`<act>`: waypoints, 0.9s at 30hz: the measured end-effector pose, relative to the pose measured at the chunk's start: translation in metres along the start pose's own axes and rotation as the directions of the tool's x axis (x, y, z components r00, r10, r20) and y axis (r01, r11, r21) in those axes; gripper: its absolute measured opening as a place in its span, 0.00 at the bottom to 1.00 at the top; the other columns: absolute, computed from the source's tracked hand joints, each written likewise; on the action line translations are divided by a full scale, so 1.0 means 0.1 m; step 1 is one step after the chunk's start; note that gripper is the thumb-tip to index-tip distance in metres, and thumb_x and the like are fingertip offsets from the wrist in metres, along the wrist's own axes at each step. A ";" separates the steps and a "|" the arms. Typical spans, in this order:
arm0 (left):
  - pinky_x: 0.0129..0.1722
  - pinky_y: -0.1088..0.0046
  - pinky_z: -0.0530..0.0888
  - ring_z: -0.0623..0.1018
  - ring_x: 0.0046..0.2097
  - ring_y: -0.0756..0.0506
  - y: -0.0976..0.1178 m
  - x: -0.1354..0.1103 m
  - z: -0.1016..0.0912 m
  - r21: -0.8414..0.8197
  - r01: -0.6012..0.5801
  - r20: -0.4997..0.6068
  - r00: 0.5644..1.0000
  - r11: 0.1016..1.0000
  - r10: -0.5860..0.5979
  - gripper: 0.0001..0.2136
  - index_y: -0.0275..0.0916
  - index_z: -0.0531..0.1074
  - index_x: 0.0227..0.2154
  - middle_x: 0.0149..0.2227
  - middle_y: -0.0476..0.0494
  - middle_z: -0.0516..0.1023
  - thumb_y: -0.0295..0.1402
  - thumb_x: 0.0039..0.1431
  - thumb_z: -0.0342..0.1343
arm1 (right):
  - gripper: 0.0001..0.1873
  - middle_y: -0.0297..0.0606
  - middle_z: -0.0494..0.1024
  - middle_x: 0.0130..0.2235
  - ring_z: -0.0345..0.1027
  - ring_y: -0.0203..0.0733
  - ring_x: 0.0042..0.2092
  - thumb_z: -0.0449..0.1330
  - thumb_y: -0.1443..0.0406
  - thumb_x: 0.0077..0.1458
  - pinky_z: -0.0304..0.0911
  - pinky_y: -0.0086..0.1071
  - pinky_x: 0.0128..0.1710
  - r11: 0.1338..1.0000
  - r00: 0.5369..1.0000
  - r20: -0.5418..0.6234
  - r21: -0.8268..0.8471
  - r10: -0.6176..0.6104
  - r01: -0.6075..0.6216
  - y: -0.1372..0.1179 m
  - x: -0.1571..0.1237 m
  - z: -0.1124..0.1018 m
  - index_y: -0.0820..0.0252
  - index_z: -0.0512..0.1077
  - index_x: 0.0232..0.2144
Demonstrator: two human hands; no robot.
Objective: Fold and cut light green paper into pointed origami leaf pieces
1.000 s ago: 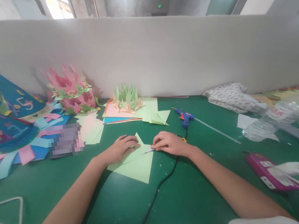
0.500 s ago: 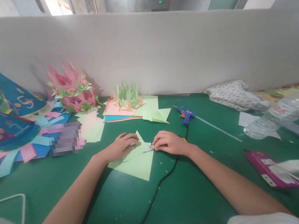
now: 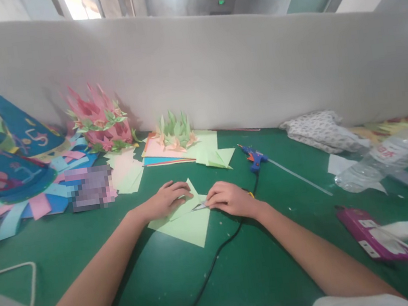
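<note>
In the middle of the head view, a sheet of pale green paper (image 3: 190,229) lies on the smooth green tabletop (image 3: 261,266), matte, creased and folded into angular layers, with one pointed flap standing at its top. The left forearm rises from the lower left of the frame, and the left hand (image 3: 167,198) lies palm down on the paper's left side, fingers close together and slightly bent; whether they pinch the flap, I cannot tell. From the lower right, the other forearm slants inward to the right hand (image 3: 229,200), knuckles up at the paper's right edge, thumb and fingers drawn narrow around a slim pointed tool (image 3: 200,205) whose tip lies over the sheet; its exact kind is too small to tell.

Right of centre sits a blue plastic glue gun (image 3: 256,159) with a translucent, straight glue stick (image 3: 298,176) behind it. Toward the upper left are spiky pink paper crowns (image 3: 102,114) and smooth blue cone hats (image 3: 28,129); at the right, a clear, crinkled plastic bottle (image 3: 383,160) lies on its side.
</note>
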State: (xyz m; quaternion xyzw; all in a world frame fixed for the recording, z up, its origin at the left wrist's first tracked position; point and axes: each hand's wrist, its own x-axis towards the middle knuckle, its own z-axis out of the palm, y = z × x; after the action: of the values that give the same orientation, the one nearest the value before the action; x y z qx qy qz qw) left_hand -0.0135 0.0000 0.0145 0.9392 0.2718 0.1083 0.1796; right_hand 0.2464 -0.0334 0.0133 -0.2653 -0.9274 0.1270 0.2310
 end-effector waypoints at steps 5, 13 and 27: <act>0.59 0.61 0.50 0.63 0.56 0.47 0.02 -0.01 -0.02 -0.021 -0.002 -0.003 1.000 1.000 0.002 0.14 0.47 0.64 0.49 0.53 0.46 0.65 0.33 0.64 0.40 | 0.11 0.41 0.75 0.37 0.64 0.40 0.40 0.52 0.66 0.59 0.61 0.35 0.40 1.000 1.000 -0.003 -0.014 0.000 0.000 -0.06 0.04 0.05 0.58 0.74 0.37; 0.49 0.69 0.64 0.70 0.47 0.45 0.09 0.01 -0.10 -0.104 -0.089 -0.065 0.994 0.991 0.083 0.13 0.40 0.73 0.39 0.45 0.40 0.71 0.33 0.63 0.42 | 0.12 0.41 0.71 0.43 0.62 0.41 0.43 0.56 0.66 0.56 0.59 0.36 0.44 0.999 0.990 0.136 0.022 0.027 -0.030 -0.09 0.03 -0.13 0.55 0.73 0.43; 0.49 0.70 0.67 0.68 0.54 0.43 0.10 -0.11 -0.27 -0.236 0.001 0.130 0.991 0.972 0.031 0.23 0.44 0.67 0.51 0.56 0.45 0.66 0.21 0.53 0.45 | 0.17 0.43 0.67 0.40 0.59 0.42 0.41 0.51 0.69 0.58 0.59 0.35 0.40 0.998 0.981 0.193 -0.061 -0.011 0.024 -0.10 0.03 -0.11 0.52 0.70 0.48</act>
State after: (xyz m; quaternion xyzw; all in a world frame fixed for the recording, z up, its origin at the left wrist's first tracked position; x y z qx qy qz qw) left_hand -0.0258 -0.0063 0.0423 0.9184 0.2375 0.0783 0.3065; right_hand 0.2454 -0.0392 0.0274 -0.2508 -0.9513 0.1207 0.1327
